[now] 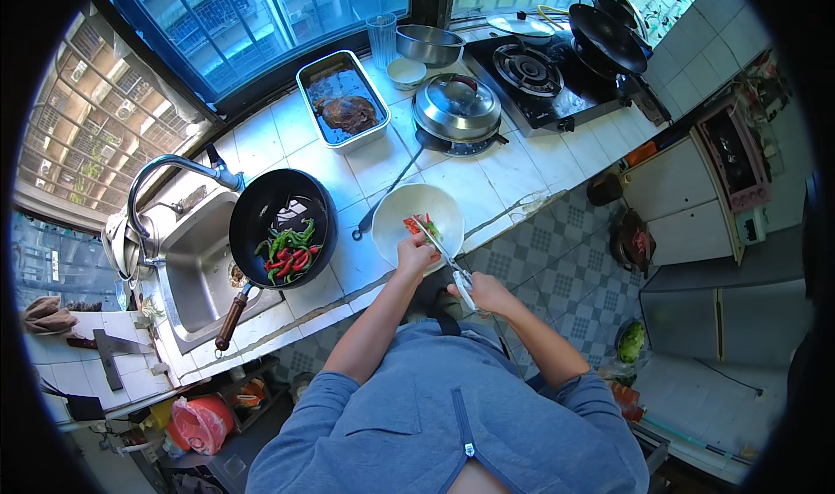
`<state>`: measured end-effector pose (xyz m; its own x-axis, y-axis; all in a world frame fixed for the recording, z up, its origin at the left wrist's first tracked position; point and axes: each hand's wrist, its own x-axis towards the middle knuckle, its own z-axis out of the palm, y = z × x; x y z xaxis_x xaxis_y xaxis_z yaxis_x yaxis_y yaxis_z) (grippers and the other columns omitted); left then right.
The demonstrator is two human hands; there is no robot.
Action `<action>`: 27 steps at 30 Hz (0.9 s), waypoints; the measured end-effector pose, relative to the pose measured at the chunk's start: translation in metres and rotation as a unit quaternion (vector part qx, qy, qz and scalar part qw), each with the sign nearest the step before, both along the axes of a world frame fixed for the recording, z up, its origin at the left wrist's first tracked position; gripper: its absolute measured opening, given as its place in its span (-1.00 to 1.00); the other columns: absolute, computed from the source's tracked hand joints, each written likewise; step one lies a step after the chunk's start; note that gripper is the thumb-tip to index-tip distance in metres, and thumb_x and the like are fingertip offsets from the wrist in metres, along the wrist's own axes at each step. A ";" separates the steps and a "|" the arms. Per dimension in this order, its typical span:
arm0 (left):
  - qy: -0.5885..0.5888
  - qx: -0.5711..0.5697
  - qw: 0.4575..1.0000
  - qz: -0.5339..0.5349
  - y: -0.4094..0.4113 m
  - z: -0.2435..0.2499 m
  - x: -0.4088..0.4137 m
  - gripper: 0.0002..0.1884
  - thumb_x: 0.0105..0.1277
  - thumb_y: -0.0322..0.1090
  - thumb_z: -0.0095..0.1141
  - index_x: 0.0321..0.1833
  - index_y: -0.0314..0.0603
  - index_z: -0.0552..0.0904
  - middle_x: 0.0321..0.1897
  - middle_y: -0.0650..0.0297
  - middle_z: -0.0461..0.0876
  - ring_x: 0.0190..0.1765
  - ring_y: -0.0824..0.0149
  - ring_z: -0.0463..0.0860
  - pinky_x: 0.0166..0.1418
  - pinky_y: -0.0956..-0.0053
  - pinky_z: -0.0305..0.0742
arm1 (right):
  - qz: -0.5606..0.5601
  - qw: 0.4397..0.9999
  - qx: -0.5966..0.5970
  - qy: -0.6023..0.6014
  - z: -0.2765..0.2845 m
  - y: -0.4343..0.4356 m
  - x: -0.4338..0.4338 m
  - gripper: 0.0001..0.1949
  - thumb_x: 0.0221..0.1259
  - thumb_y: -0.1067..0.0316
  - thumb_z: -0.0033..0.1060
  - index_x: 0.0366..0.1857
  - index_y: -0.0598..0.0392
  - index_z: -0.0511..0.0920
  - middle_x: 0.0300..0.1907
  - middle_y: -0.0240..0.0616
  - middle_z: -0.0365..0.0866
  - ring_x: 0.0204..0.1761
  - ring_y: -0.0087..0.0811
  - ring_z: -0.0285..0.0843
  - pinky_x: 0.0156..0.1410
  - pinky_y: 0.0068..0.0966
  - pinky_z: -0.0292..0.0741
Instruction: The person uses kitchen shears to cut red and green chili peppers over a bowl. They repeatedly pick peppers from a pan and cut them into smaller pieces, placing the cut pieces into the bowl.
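Observation:
My right hand (490, 293) grips the pale handles of kitchen scissors (462, 279). Their metal blades reach up and left over a white bowl (391, 210) at the counter's front edge. Over the bowl's near rim, my left hand (415, 254) is closed beside the blades; a bit of red at its fingertips looks like a chili pepper, mostly hidden by the fingers. Cut red and green chili pieces (424, 223) lie in the bowl. To the left, a black wok (251, 197) with a wooden handle holds whole green and red chili peppers (290, 249).
A steel sink (189, 292) with a curved faucet (160, 161) is at left. Behind the bowl are a tray (385, 129) with browned meat, a lidded pot (456, 106), and a ladle (398, 181). A gas stove (522, 96) stands back right. A cleaver (124, 345) lies far left.

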<state>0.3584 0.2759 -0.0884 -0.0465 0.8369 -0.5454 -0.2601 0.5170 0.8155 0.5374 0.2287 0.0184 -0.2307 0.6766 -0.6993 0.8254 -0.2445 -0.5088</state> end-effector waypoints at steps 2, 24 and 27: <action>-0.017 -0.016 0.999 0.023 0.001 0.004 -0.001 -0.68 0.19 -0.66 0.00 -0.03 -0.32 0.67 -0.35 0.28 0.63 -0.34 0.39 0.67 -0.25 0.51 0.66 | -0.012 0.997 -0.076 0.015 0.006 0.002 0.000 -0.30 0.09 -0.41 0.17 -0.47 0.26 0.52 -0.43 0.11 0.62 -0.31 -0.07 0.68 -0.28 -0.27 0.52; -0.094 -0.028 0.988 0.121 0.018 -0.003 -0.004 -0.81 0.19 -0.71 -0.07 -0.39 -0.27 0.59 -0.39 0.25 0.61 -0.42 0.38 0.62 -0.33 0.51 0.61 | 0.049 0.998 0.049 -0.015 0.004 -0.011 0.004 -0.04 0.06 -0.52 0.04 -0.18 0.57 0.40 -0.28 0.33 0.59 -0.16 0.13 0.64 -0.13 -0.20 0.54; -0.105 -0.029 0.985 0.131 0.017 0.002 -0.003 -0.79 0.16 -0.73 -0.07 -0.46 -0.24 0.55 -0.42 0.29 0.58 -0.40 0.39 0.62 -0.31 0.49 0.62 | 0.054 0.997 0.050 -0.019 -0.002 -0.011 0.004 -0.01 0.05 -0.54 0.02 -0.18 0.59 0.39 -0.27 0.34 0.59 -0.16 0.14 0.64 -0.12 -0.19 0.54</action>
